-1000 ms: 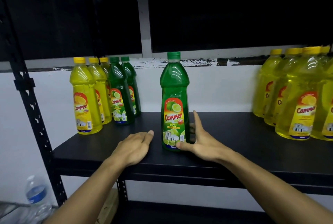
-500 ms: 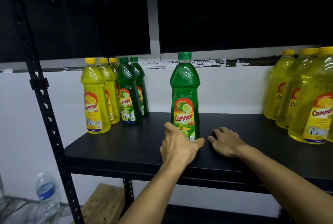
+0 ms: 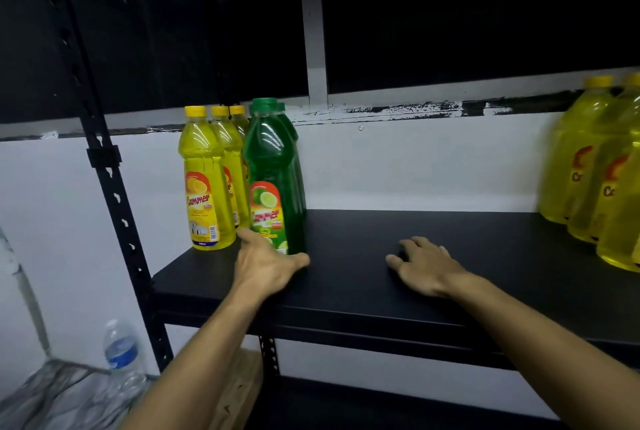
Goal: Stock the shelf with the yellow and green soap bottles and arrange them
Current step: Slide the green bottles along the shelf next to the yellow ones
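A green soap bottle (image 3: 273, 166) stands upright on the black shelf (image 3: 363, 294), at the front of a green row whose other bottles (image 3: 297, 166) are mostly hidden behind it. My left hand (image 3: 266, 267) grips its base, thumb on the right side and fingers on the left. A row of three yellow soap bottles (image 3: 204, 183) stands right beside it on the left. My right hand (image 3: 426, 267) rests on the shelf, well to the right of the bottle, holding nothing. More yellow bottles (image 3: 595, 180) cluster at the shelf's right end, blurred.
A black perforated upright post (image 3: 114, 194) bounds the shelf on the left. Below left stand a clear water bottle (image 3: 121, 353) and a wooden box (image 3: 242, 391). A dark upper shelf hangs overhead. A white wall lies behind the bottles.
My left hand took hold of the green bottle's base and slid it left, up against the yellow row and in front of the other green bottles. My right hand let go and rests on the shelf.
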